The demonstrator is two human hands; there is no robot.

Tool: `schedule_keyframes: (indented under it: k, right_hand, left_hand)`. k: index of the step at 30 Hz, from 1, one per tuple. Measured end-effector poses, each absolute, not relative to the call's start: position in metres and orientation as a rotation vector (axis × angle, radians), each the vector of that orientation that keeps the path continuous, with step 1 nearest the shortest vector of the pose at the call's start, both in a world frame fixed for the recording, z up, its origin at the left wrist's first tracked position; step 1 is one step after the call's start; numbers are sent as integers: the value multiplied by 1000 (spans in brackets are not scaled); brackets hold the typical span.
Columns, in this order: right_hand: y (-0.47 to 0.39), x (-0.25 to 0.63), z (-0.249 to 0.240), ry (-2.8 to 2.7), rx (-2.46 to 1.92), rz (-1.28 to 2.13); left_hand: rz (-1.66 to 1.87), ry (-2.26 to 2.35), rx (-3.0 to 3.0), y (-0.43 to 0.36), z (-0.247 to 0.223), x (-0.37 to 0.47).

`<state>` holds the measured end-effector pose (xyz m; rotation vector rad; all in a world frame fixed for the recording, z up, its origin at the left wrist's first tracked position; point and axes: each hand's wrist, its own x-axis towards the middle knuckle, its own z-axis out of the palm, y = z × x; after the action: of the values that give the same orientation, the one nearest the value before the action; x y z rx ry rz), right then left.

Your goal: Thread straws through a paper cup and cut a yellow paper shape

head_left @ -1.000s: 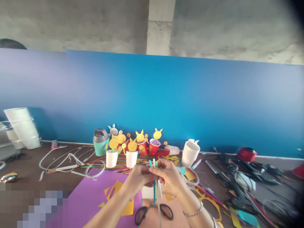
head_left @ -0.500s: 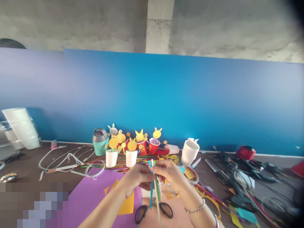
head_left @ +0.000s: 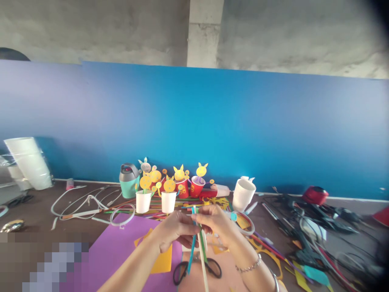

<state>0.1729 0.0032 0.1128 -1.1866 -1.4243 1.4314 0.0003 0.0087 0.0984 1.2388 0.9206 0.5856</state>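
Note:
Both my hands meet over the desk, pinching a small bunch of thin strips that look like pipe cleaners or straws. My left hand (head_left: 179, 229) is closed at the upper part of the blue strip (head_left: 191, 255). Fingers of my right hand (head_left: 214, 221) are closed round the tops of the white strip (head_left: 203, 263) and the green strip (head_left: 203, 245). The strips hang down, fanning slightly apart at the bottom. Below them lie black-handled scissors (head_left: 214, 268) on a pale orange sheet (head_left: 194, 284); fingers and strips hide part of the scissors.
Purple paper (head_left: 115, 251) lies at left with a yellow-orange piece (head_left: 162, 261). Behind stand white paper cups (head_left: 168, 202) and red cups (head_left: 197, 188) with yellow animal faces, a teal bottle (head_left: 129, 186) and stacked white cups (head_left: 244, 194). Tangled black cables (head_left: 328, 219) lie at right.
The lower end of the blue strip has swung a little to the left. Both hands stay almost in place, still pinching the strips.

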Motion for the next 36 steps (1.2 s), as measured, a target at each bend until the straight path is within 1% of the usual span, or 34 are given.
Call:
schedule_keyframes:
  k: [9,15,27,36]
  right_hand:
    - [9,177,107,-1347,-1128,1321]
    - [9,175,109,-1243,-1077,1332]
    - [10,173,108,-1277,-1078,1313]
    - [10,177,110,-1299,-1113,1385]
  left_hand:
    - [720,905,1168,8,101,5]
    - [822,882,1114,8,98,10]
    - [865,867,1132,4,102,11]
    - [830,878,1131,6,99,11]
